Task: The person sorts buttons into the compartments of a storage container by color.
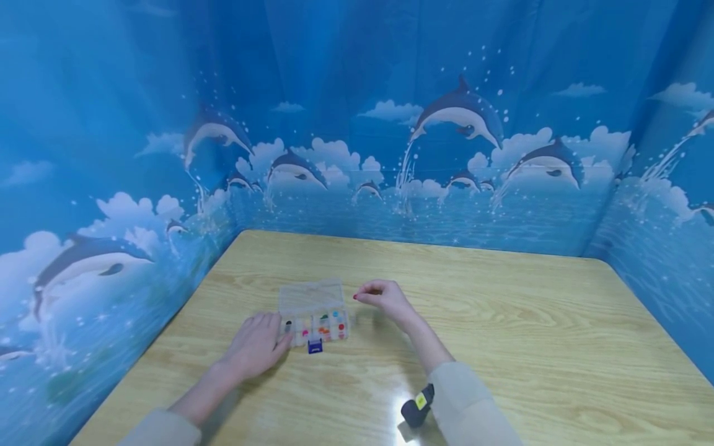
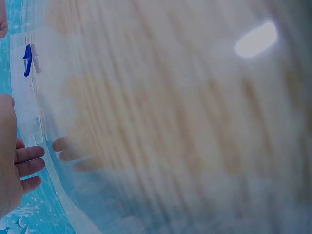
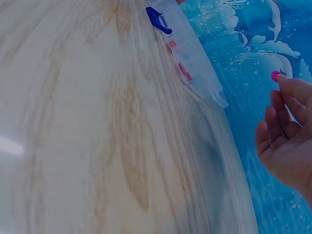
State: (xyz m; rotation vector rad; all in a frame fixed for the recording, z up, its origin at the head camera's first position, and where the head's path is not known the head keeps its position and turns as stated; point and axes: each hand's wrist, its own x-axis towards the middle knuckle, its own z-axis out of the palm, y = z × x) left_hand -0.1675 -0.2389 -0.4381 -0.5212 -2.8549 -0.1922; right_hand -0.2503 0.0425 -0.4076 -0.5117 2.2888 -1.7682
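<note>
A clear plastic compartment box (image 1: pixel 315 327) stands on the table with its lid (image 1: pixel 311 297) swung up at the back. Small coloured buttons, among them a red one (image 1: pixel 341 326), lie in its compartments. My left hand (image 1: pixel 253 347) rests against the box's left end, its fingers (image 2: pixel 30 168) nearly straight there in the left wrist view. Off the box's right side, my right hand (image 1: pixel 387 300) pinches a small red-pink button (image 3: pixel 276 76) between thumb and forefinger, raised over the table. The other fingers of that hand are loosely bent.
A blue latch (image 1: pixel 315 346) sticks out at the box's front. The wood-grain table (image 1: pixel 530 334) extends far to the right. A blue curtain printed with dolphins (image 1: pixel 357 124) borders the table at the back and sides. A black strapped device (image 1: pixel 417 406) sits at the right sleeve.
</note>
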